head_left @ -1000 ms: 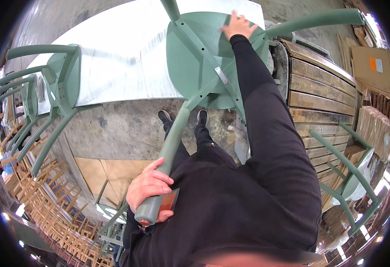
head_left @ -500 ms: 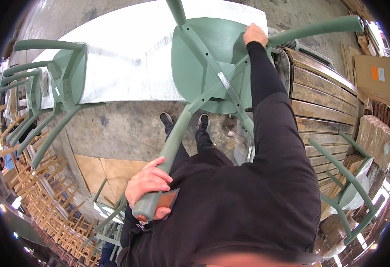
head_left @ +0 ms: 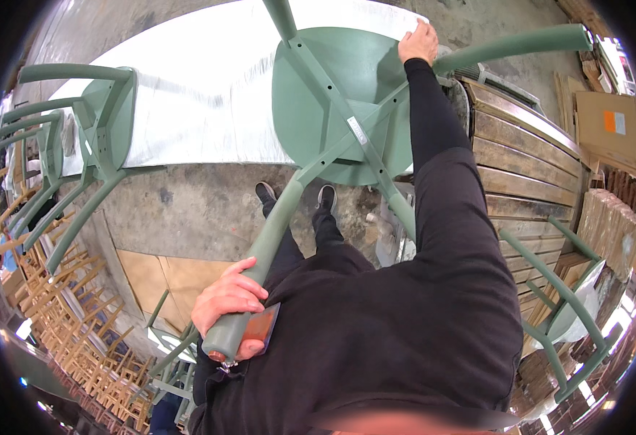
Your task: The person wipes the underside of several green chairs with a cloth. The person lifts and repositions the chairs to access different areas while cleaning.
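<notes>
A green chair point(head_left: 332, 69) with a round seat and crossed under-braces lies upside down on a white-covered table point(head_left: 202, 109), its legs spread outward. My left hand point(head_left: 229, 301) wraps round the chair's near leg point(head_left: 278, 225), close to the leg's tip. A flat orange-brown piece point(head_left: 260, 328) with a dark edge shows beside that leg by my fingers; its kind is unclear. Stretched far over the seat's right side, my right hand point(head_left: 419, 43) has its fingers extended at the white cover's corner, near the base of the far-right leg point(head_left: 513, 49). Nothing is visible in it.
More green chairs point(head_left: 97, 119) lie upturned at the table's left end. A slatted wooden surface point(head_left: 524, 156) stands on the right, with a green chair point(head_left: 560, 312) nearer me. Stacked wooden frames point(head_left: 79, 319) fill the lower left. A cardboard box point(head_left: 611, 130) sits far right.
The chair has shifted slightly left in view, with my left hand still round its leg. My right hand has moved a little farther away, off the seat's edge, and its fingers have straightened.
</notes>
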